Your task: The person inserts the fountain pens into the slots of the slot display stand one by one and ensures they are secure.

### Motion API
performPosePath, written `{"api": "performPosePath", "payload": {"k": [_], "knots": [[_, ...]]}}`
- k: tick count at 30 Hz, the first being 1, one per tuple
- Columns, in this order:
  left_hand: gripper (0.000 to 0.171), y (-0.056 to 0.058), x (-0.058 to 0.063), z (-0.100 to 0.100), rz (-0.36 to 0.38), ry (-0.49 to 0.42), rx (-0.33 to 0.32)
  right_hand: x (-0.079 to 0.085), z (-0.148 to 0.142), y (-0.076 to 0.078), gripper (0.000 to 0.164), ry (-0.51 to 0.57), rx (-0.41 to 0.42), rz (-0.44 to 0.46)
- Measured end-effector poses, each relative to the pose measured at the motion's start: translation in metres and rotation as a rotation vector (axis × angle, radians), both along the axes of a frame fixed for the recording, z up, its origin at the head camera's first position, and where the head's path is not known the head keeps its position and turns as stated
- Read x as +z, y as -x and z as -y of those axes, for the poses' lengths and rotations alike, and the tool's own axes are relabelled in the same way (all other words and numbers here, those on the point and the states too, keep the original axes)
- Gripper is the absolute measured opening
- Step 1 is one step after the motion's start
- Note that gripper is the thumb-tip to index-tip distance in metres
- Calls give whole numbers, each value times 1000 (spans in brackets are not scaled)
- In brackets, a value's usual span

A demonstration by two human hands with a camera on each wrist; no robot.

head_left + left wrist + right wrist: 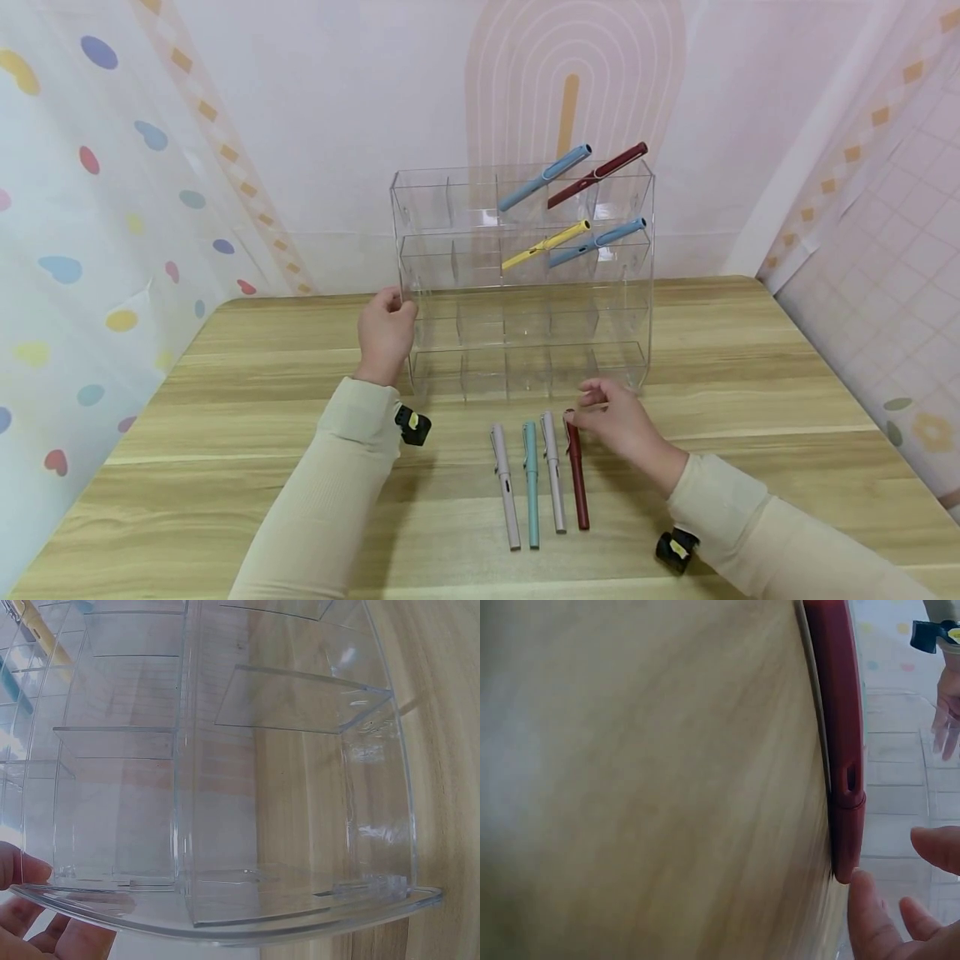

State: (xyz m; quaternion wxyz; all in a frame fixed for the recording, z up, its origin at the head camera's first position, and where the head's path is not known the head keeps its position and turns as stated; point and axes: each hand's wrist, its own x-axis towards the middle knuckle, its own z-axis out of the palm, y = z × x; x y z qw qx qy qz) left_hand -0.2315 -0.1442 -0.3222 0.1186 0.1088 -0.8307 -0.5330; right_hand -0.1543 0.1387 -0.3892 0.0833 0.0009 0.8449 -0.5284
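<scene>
A clear acrylic pen rack (480, 357) with tiers of compartments stands upright on the table. My left hand (386, 333) pinches its left side panel, with the thumb (30, 868) on one face and fingers curled on the other. Near the rack's lower right front, my right hand (618, 421) has a fingertip (864, 881) at the clip end of a dark red pen (577, 479), which lies on the table. The thumb is apart from the pen. Left of it lie a pale grey-lilac pen (554, 475), a turquoise pen (532, 492) and another grey-lilac pen (507, 492).
In the rack's upper tiers lean a blue pen (543, 179), a dark red pen (597, 175), a yellow pen (546, 245) and a second blue pen (597, 243). Behind the wooden table (750, 400) hangs a patterned cloth (337, 100). Each wrist carries a small black camera.
</scene>
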Motion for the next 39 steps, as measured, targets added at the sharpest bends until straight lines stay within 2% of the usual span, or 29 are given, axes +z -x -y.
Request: {"api": "performPosePath", "payload": {"k": [8, 15, 20, 28, 34, 39], "knots": [[32, -1, 0, 0, 1, 11, 2, -4, 2, 2, 50, -43, 28, 70], [32, 0, 0, 0, 2, 7, 4, -3, 5, 5, 54, -122, 58, 92], [31, 0, 0, 0, 1, -3, 7, 0, 8, 6, 57, -188, 104, 79], [32, 0, 0, 0, -1, 9, 9, 1, 10, 6, 57, -215, 135, 71], [32, 1, 0, 0, 10, 12, 10, 2, 13, 8, 51, -292, 170, 50], [33, 1, 0, 0, 18, 17, 10, 2, 15, 10, 32, -366, 193, 25]]}}
